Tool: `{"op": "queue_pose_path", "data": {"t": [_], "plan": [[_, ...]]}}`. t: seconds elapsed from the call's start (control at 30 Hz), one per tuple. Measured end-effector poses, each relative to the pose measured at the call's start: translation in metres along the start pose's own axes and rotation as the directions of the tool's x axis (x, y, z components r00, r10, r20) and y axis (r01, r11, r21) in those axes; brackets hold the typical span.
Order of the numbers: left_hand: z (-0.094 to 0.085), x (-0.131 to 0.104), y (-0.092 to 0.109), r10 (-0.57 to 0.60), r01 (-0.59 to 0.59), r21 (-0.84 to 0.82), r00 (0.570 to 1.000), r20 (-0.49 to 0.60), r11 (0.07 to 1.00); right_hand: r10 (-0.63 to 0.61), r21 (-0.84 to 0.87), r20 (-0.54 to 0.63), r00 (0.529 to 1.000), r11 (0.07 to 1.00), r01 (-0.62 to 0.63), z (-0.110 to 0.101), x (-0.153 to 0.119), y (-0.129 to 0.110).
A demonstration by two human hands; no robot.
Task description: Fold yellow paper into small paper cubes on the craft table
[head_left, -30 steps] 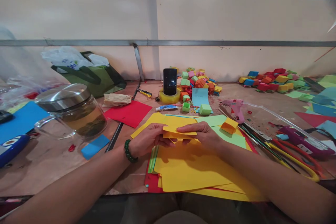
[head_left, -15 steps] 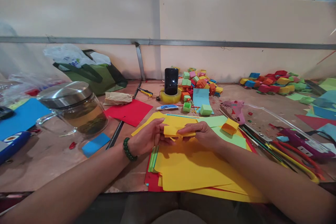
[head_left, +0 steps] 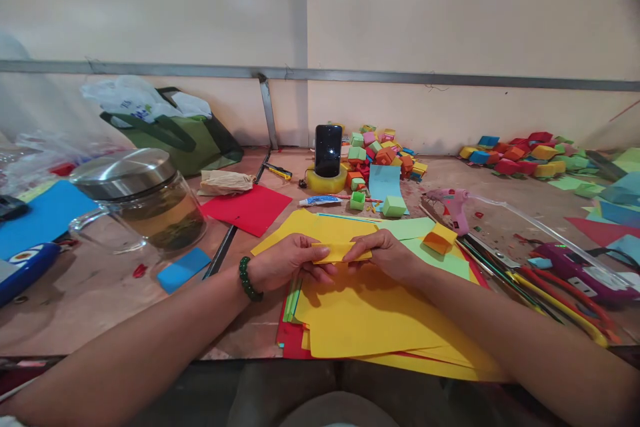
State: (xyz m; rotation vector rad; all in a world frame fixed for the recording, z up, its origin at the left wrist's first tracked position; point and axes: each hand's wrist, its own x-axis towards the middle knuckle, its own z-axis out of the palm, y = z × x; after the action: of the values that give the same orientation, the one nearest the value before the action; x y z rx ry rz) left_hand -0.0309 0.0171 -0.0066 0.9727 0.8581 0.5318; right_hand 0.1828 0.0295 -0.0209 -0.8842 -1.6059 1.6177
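A small folded piece of yellow paper (head_left: 341, 252) is held level between my two hands. My left hand (head_left: 295, 259), with a green bead bracelet at the wrist, pinches its left end, thumb on top. At the right end, the fingers and thumb of my right hand (head_left: 384, 253) close on it. Beneath them lies a stack of yellow sheets (head_left: 370, 320) over red and green ones. An orange-yellow folded paper box (head_left: 439, 238) rests on green paper (head_left: 453, 263) to the right of my right hand.
A phone (head_left: 328, 151) stands on a tape roll (head_left: 326, 180), beside piled paper boxes (head_left: 385, 155). Leftward are a glass mug (head_left: 163, 213), red paper (head_left: 253, 208) and a green bag (head_left: 193, 140). A pink glue gun (head_left: 456, 207) and pliers (head_left: 565, 303) lie at right.
The yellow paper has been folded down into a narrower strip. My left thumb now presses on its top, and the view has shifted slightly.
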Motion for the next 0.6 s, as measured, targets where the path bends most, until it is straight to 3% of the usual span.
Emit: {"op": "queue_pose_path", "data": {"t": [0.2,0.43,0.6], "plan": [[0.0008,0.0006,-0.0005,0.029,-0.028,0.047,0.999,-0.033,0.999,0.076,0.042,0.018,0.997,0.996,-0.077,0.0005,-0.0004,-0.001],[-0.0001,0.0018,-0.0002,0.087,-0.08,0.087,0.993,-0.078,0.993,0.153,0.207,0.022,0.988,0.966,-0.155,-0.0051,-0.003,-0.0063],[-0.0004,0.0027,0.0002,0.085,-0.073,0.122,0.992,-0.097,0.99,0.171,0.08,-0.063,0.983,0.983,-0.166,-0.0016,-0.0023,-0.0083]]}}
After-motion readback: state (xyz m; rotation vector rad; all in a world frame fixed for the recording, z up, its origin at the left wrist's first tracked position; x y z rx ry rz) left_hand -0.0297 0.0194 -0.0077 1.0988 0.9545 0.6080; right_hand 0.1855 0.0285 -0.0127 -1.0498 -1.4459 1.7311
